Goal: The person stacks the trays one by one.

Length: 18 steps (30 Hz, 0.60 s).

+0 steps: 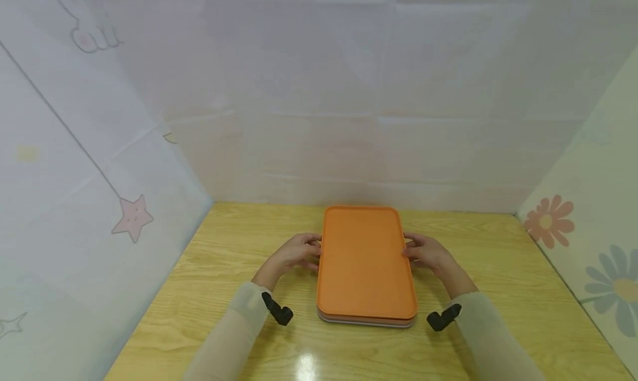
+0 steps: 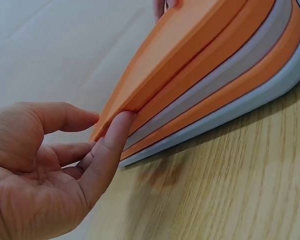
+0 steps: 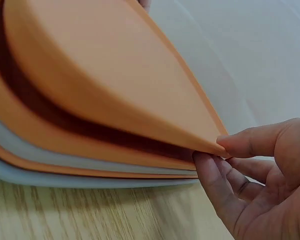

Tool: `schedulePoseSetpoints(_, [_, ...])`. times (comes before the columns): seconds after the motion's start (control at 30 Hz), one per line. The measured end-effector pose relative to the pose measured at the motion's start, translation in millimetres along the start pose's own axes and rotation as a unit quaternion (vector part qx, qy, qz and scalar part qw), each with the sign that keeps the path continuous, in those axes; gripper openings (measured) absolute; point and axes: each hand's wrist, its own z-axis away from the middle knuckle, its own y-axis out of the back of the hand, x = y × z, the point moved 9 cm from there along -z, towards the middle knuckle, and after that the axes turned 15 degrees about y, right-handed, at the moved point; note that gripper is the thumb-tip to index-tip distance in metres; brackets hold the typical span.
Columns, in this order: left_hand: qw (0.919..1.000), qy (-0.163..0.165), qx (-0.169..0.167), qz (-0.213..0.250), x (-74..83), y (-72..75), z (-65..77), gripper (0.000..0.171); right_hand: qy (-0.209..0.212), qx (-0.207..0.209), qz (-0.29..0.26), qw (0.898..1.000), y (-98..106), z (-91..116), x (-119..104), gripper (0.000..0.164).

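Note:
An orange tray (image 1: 366, 259) lies on top of a stack of several shallow trays, its short side toward me. In the right wrist view a dark gap separates its near end from the tray beneath. The lower trays are orange, grey (image 3: 65, 157) and, at the bottom, pale blue (image 2: 240, 109). At the left long edge, my left hand (image 1: 296, 251) pinches the top tray's rim between thumb and fingers. Opposite it, my right hand (image 1: 431, 253) pinches the right rim in the same way. Both hands' other fingers curl beside the stack.
The stack rests on a light wood-grain table (image 1: 224, 309). A pale sheet wall (image 1: 374, 148) rises behind the table, with printed sheets on the left and right sides. Each sleeve carries a black wrist mount (image 1: 276, 309).

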Motion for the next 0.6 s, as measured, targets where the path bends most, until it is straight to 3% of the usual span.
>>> schedulePoseSetpoints(0.33, [0.9999, 0.004, -0.002, -0.010, -1.2, 0.1, -3.1, 0.052, -0.001, 0.004, 0.068, 0.998, 2.1, 0.6, -2.3, 0.070])
schedulePoseSetpoints(0.6, [0.9998, 0.008, 0.003, -0.016, -5.8, 1.2, -0.3, 0.052, 0.007, 0.010, 0.076, 0.997, 2.7, 0.1, 5.5, 0.063])
